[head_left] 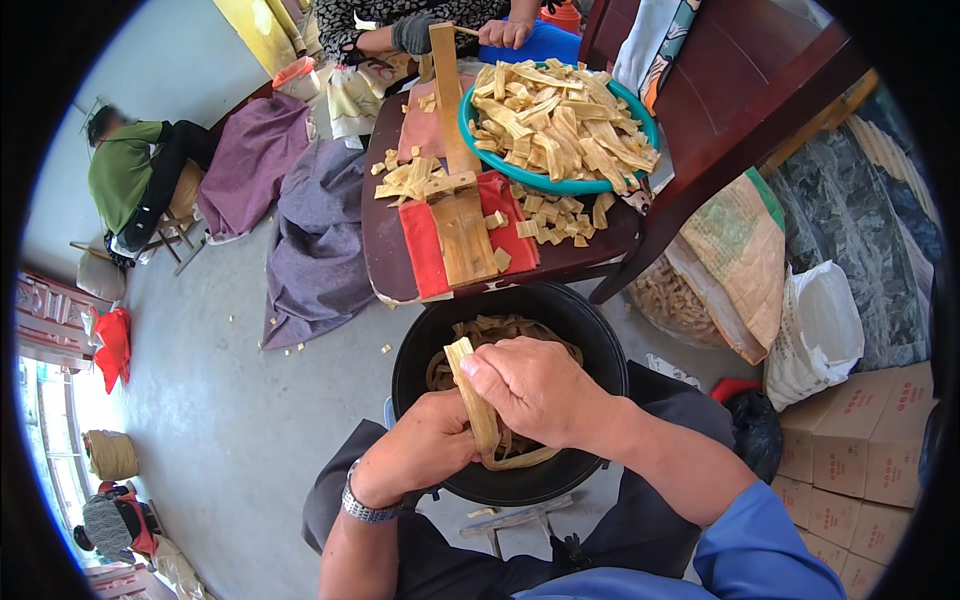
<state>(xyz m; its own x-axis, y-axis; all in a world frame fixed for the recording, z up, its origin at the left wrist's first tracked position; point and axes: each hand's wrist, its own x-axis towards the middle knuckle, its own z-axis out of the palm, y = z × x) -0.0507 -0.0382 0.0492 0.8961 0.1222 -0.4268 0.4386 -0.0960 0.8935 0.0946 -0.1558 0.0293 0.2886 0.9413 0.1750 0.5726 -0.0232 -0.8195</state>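
A pale yellow, flat, fibrous strip (480,415) is gripped between my two hands above a black tub (607,375). My right hand (535,390) is closed around its upper part, with the thumb pressed along it. Lower on the left, my left hand (425,445) is closed on the strip too, its fingertips partly hidden. The strip's cut end points up and away, and its lower part bends over the tub. Inside the tub lie more long, curled strips (505,328). The tub sits between my knees.
Beyond the tub, a dark red chair (385,240) bears a teal basin (465,125) heaped with short pieces, a wooden board (460,235) on red cloth, and loose offcuts. Across it, a person's gloved hand (412,35) is near the board's upright bar. Cardboard boxes (855,430) stand at right.
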